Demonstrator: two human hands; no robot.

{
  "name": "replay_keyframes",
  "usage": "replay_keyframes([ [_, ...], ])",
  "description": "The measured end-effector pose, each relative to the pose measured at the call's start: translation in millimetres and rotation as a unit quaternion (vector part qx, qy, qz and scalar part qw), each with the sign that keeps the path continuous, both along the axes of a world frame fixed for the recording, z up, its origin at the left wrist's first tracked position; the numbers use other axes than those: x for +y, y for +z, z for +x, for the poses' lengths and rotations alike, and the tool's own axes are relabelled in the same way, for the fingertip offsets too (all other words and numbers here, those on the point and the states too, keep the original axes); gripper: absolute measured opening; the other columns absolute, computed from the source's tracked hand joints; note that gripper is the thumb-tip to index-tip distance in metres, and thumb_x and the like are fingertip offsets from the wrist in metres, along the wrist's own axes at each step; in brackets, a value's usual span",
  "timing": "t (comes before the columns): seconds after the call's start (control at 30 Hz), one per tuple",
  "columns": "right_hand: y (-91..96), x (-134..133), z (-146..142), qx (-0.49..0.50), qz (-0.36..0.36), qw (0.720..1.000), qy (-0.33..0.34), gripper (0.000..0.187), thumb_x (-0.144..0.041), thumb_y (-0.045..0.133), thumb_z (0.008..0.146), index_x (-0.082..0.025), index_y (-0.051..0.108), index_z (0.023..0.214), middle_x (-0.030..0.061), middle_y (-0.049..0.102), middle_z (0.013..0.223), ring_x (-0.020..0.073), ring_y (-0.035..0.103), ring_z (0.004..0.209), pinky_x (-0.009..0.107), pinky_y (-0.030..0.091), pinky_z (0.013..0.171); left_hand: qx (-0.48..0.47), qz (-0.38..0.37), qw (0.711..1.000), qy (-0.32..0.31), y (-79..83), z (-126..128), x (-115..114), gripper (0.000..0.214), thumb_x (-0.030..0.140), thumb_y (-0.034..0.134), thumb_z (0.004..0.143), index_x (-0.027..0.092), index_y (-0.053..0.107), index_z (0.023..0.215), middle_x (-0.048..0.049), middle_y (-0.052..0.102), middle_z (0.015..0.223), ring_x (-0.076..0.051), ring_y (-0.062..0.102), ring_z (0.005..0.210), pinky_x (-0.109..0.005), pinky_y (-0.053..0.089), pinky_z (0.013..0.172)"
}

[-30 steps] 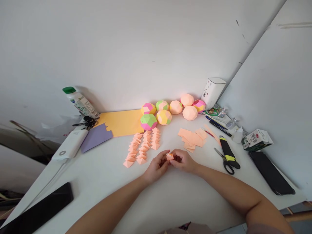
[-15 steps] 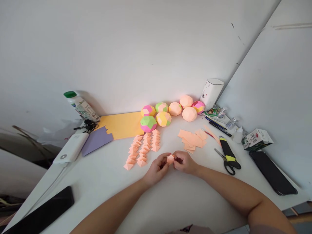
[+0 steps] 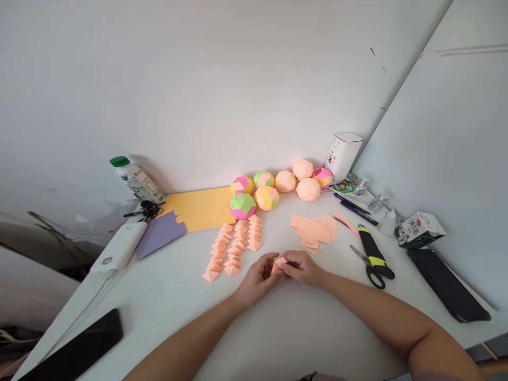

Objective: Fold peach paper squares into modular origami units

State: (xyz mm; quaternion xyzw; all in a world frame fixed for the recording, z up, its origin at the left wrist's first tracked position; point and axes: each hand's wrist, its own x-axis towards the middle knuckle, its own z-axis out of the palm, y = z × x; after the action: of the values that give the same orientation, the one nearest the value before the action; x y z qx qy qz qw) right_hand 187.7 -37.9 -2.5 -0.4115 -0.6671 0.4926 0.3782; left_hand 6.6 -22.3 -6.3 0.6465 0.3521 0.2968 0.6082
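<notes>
My left hand point(image 3: 257, 278) and my right hand point(image 3: 305, 268) meet over the white table point(image 3: 174, 296), both pinched on one small folded peach paper piece point(image 3: 279, 263). Just beyond the left hand lie rows of several folded peach paper units point(image 3: 236, 244). A loose pile of flat peach paper squares point(image 3: 313, 229) lies beyond the right hand. Further back sit several paper balls point(image 3: 273, 186), some peach, some pink, green and yellow.
Scissors point(image 3: 371, 259) lie right of my hands, with pens point(image 3: 355, 206), small bottles, a milk carton point(image 3: 419, 229) and a black phone point(image 3: 446, 288). Yellow point(image 3: 198, 208) and purple paper point(image 3: 161, 233), keys, a power bank point(image 3: 119, 246), a bottle point(image 3: 135, 177) and another black device point(image 3: 75, 346) lie left.
My hands have stayed together on the peach piece, turning and pressing it between the fingers. The view has tilted slightly, so everything sits a little lower in the picture.
</notes>
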Motion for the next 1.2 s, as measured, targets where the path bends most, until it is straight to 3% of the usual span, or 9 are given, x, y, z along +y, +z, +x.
replay_keyframes([
  [0.1,4.0,-1.3,0.0,-0.015,0.003,1.0,-0.012,0.025,-0.029,0.05,0.085,-0.016,0.051,0.064,-0.0006,0.052,0.063,0.0103,0.048,0.055,0.022,0.037,0.05,0.002,-0.021,1.0,0.009,1.0,1.5,1.3,0.026,0.043,0.054,0.083,0.016,0.053,0.083,0.0019,0.054,0.064,-0.009,0.047,0.055,-0.021,0.036,0.051],
  [0.2,4.8,-2.8,-1.3,-0.019,0.014,0.999,-0.024,0.021,-0.029,0.055,0.081,-0.016,0.052,0.065,-0.0013,0.05,0.063,0.0097,0.044,0.053,0.022,0.035,0.048,0.003,-0.054,0.998,0.025,-2.6,1.3,2.8,0.032,0.047,0.054,0.081,0.018,0.046,0.073,0.0034,0.055,0.056,-0.008,0.044,0.045,-0.02,0.032,0.045],
  [0.3,2.6,-3.2,-2.6,-0.012,0.015,1.0,-0.019,0.015,-0.029,0.056,0.081,-0.016,0.055,0.073,-0.0001,0.053,0.068,0.0103,0.045,0.055,0.023,0.037,0.05,0.0,-0.068,0.997,0.03,-5.0,1.2,3.1,0.033,0.047,0.057,0.079,0.018,0.045,0.071,0.002,0.059,0.055,-0.008,0.046,0.044,-0.02,0.034,0.045],
  [0.5,-1.3,-0.2,-3.5,-0.042,0.051,0.997,-0.035,0.028,-0.03,0.054,0.082,-0.016,0.049,0.058,0.0002,0.05,0.065,0.009,0.041,0.052,0.023,0.033,0.048,-0.037,-0.085,0.994,0.055,-0.6,3.0,3.8,0.034,0.048,0.062,0.075,0.018,0.046,0.073,0.0065,0.05,0.05,-0.007,0.044,0.043,-0.019,0.032,0.043],
  [0.73,1.3,-0.8,-3.0,-0.037,0.062,0.997,-0.02,0.031,-0.03,0.05,0.085,-0.016,0.052,0.058,0.0018,0.052,0.064,0.0114,0.047,0.056,0.024,0.038,0.052,-0.034,-0.075,0.997,0.005,2.0,1.1,4.9,0.033,0.049,0.056,0.08,0.016,0.052,0.077,0.002,0.056,0.06,-0.009,0.048,0.051,-0.02,0.037,0.048],
  [0.93,0.0,-4.7,-2.2,-0.009,0.052,0.998,-0.044,0.014,-0.027,0.053,0.082,-0.018,0.05,0.071,-0.0008,0.052,0.065,0.0094,0.044,0.051,0.022,0.037,0.047,-0.028,-0.096,0.995,0.012,2.0,-0.2,5.5,0.037,0.052,0.056,0.079,0.017,0.048,0.071,0.0027,0.056,0.052,-0.009,0.051,0.045,-0.02,0.037,0.046],
  [1.03,-1.9,-6.2,-1.3,-0.012,0.085,0.996,-0.033,0.002,-0.02,0.051,0.08,-0.019,0.052,0.08,0.0007,0.056,0.073,0.0095,0.046,0.053,0.022,0.037,0.047,-0.037,-0.118,0.992,0.014,1.1,-0.3,6.7,0.039,0.053,0.059,0.076,0.018,0.044,0.069,0.0025,0.057,0.05,-0.009,0.051,0.041,-0.02,0.036,0.042],
  [1.2,-5.3,-4.7,-0.6,-0.05,0.174,0.983,-0.026,0.015,-0.016,0.046,0.082,-0.02,0.06,0.086,0.0033,0.061,0.074,0.0118,0.049,0.055,0.024,0.039,0.05,-0.066,-0.14,0.988,0.017,-2.2,-0.5,9.3,0.037,0.051,0.062,0.075,0.015,0.05,0.079,0.0025,0.058,0.057,-0.007,0.049,0.04,-0.019,0.035,0.042],
])
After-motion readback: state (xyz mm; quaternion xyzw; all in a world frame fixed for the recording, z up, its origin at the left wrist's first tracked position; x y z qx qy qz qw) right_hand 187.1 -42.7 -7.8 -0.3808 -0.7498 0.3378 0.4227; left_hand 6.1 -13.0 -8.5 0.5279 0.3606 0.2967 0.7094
